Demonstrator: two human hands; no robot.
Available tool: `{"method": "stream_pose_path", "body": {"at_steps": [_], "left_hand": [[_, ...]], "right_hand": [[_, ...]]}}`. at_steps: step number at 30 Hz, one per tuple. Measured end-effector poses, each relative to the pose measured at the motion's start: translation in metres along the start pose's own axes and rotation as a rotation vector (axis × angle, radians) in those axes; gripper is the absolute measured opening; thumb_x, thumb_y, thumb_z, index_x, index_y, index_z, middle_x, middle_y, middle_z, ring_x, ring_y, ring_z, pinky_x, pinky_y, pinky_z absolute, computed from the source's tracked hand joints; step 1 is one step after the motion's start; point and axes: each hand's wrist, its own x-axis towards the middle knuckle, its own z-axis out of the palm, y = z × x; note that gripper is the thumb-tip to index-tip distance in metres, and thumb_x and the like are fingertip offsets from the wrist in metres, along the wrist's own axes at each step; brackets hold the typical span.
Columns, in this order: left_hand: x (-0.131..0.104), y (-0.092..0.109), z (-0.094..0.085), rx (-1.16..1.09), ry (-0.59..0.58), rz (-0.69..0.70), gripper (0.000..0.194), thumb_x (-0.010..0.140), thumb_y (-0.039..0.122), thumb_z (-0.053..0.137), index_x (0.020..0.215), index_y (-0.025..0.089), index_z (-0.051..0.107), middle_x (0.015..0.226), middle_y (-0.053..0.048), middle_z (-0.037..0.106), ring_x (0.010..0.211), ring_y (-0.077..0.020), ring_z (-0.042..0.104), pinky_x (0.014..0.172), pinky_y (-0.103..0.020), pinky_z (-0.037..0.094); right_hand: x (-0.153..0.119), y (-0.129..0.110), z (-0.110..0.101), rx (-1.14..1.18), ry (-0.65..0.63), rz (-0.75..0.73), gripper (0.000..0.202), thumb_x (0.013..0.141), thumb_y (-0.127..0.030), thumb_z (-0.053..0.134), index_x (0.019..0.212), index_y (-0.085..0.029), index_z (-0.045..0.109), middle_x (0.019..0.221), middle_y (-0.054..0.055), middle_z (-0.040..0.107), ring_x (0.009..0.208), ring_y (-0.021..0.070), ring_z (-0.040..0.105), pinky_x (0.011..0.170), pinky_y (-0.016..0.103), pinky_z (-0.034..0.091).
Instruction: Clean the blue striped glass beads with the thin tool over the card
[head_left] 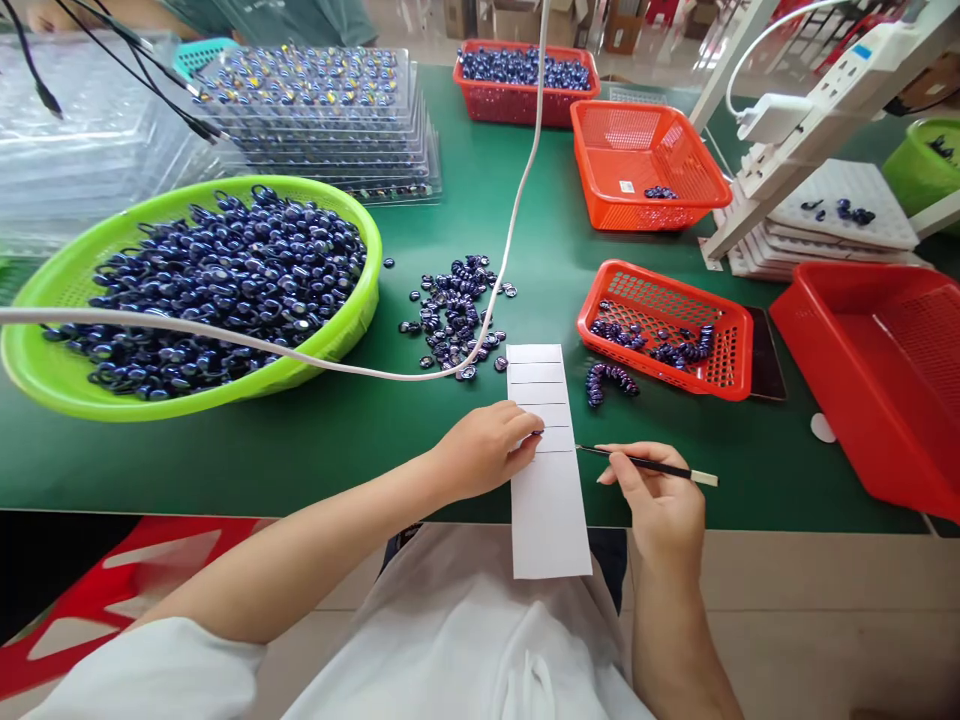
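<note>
My left hand is over the left side of a white paper strip, its thumb and fingers pinching a small dark blue piece. Black lines cross the upper half of the strip, and its lower end hangs past the table edge. To the right, my right hand holds a thin black tweezers-like tool with a pale end, its tip by the strip's right edge. Beyond my left hand lies a loose pile of dark blue round pieces. A curved row of similar pieces sits right of the strip.
A green basket heaped with dark looped pieces stands left. Red baskets and a red bin are at right. Stacked clear trays stand behind. A white cable hangs across the work area. Another person's torso shows behind.
</note>
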Motion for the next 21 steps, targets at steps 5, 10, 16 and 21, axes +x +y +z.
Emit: {"method": "stream_pose_path", "body": {"at_steps": [5,10,16,21], "left_hand": [[0.006,0.009,-0.001,-0.102,-0.104,0.121,0.017,0.095,0.014,0.045,0.096,0.015,0.061,0.09,-0.009,0.068,0.085,-0.0197,0.059,0.075,-0.032,0.052],[-0.001,0.007,0.003,-0.131,-0.157,0.217,0.017,0.096,0.014,0.047,0.101,0.016,0.062,0.117,-0.012,0.07,0.113,-0.0241,0.06,0.094,-0.039,0.053],[-0.006,0.004,0.01,-0.118,-0.234,0.249,0.018,0.097,0.015,0.048,0.104,0.017,0.063,0.126,-0.012,0.069,0.126,-0.0247,0.058,0.1,-0.042,0.051],[-0.005,0.006,0.011,-0.105,-0.252,0.235,0.019,0.099,0.016,0.045,0.105,0.016,0.063,0.129,-0.011,0.068,0.127,-0.0251,0.057,0.102,-0.042,0.05]], "right_hand": [[0.004,-0.005,0.001,-0.144,-0.041,0.01,0.024,0.082,-0.04,0.075,0.088,-0.018,0.066,0.073,0.002,0.072,0.062,0.014,0.069,0.059,0.024,0.056],[0.006,-0.002,0.001,-0.159,-0.032,0.007,0.024,0.082,-0.04,0.075,0.087,-0.018,0.066,0.07,0.002,0.071,0.061,0.0143,0.068,0.057,0.024,0.055],[0.006,0.001,0.0,-0.163,-0.018,-0.007,0.022,0.083,-0.038,0.074,0.087,-0.018,0.067,0.071,0.002,0.071,0.061,0.0144,0.068,0.056,0.025,0.054],[0.006,0.004,0.0,-0.174,-0.024,-0.005,0.022,0.083,-0.038,0.074,0.088,-0.018,0.067,0.072,0.002,0.071,0.061,0.0137,0.068,0.056,0.024,0.053]]}}
